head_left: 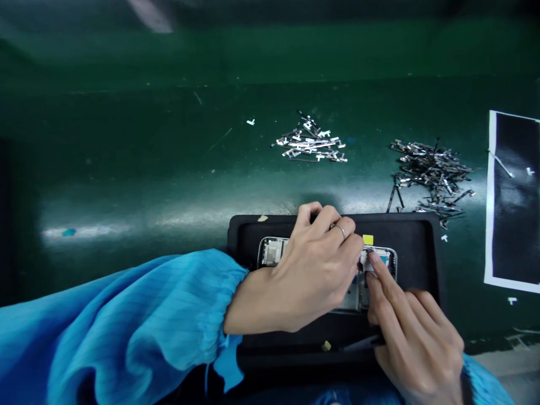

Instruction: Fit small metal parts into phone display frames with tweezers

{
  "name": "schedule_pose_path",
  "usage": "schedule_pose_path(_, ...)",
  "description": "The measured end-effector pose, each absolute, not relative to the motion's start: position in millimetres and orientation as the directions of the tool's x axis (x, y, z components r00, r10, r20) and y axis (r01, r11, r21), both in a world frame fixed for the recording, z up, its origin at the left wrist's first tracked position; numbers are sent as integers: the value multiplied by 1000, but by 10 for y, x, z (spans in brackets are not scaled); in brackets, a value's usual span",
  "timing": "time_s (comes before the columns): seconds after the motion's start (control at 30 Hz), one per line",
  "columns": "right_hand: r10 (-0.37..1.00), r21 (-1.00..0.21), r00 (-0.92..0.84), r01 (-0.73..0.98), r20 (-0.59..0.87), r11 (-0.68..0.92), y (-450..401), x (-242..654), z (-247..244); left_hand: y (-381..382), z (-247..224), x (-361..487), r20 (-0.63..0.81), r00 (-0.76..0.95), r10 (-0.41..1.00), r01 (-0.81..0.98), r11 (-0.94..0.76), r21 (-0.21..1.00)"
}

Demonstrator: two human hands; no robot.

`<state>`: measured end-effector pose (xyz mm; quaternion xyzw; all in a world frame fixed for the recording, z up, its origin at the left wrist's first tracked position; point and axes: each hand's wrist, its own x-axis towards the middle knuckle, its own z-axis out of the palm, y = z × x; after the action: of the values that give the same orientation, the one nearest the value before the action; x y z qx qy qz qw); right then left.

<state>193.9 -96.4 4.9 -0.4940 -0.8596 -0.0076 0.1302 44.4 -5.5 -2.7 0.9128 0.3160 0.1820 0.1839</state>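
A silver phone frame (273,251) lies in a black tray (413,242) in front of me. My left hand (310,270), with a ring on one finger and a blue sleeve behind it, rests on top of the frame and covers its middle. My right hand (411,332) presses its index fingertip onto a small part at the frame's right end, near a blue patch (383,259). A thin dark tool (358,343) lies under my right hand's fingers; whether they grip it is unclear.
Two heaps of small metal parts lie on the green bench beyond the tray: a bright one (311,143) in the middle and a darker one (434,171) to the right. A black sheet with a white border (512,202) lies at the far right.
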Motion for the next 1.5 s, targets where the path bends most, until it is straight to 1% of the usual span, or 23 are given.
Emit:
schedule_pose_path(0.2,847,-81,-490,854,206,513,-958,1942,37,-47,-18,448,204,729,653,509,-717,476)
schedule_pose_path(0.37,839,-61,-506,848,199,526,-968,1934,34,-49,-34,451,207,742,637,510,-738,443)
schedule_pose_path(0.57,828,-81,-534,830,172,552,-948,1922,71,-44,-19,442,205,756,622,503,-752,426)
schedule_pose_path(0.7,827,-110,-520,829,212,549,-920,1909,78,-40,-7,437,193,773,605,492,-763,419)
schedule_pose_path(0.83,841,-156,-480,837,249,524,-941,1924,48,-44,-30,449,213,752,623,499,-751,433)
schedule_pose_path(0.97,841,-138,-493,838,222,528,-948,1930,47,-48,-39,459,236,747,622,488,-753,441)
schedule_pose_path(1.13,833,-138,-493,834,251,535,-865,1886,109,-49,-30,465,228,746,625,498,-752,431)
schedule_pose_path(1.23,824,-122,-516,825,236,552,-829,1880,126,-48,-26,468,224,745,628,503,-750,430)
schedule_pose_path(1.3,830,-143,-507,827,233,545,-836,1892,114,-46,-26,468,226,746,626,502,-752,427)
schedule_pose_path(1.43,846,-230,-464,821,262,522,-901,1939,56,-46,-30,466,236,745,624,493,-754,434)
schedule_pose_path(1.5,844,-233,-466,819,264,525,-936,1968,33,-48,-34,464,238,744,624,492,-753,438)
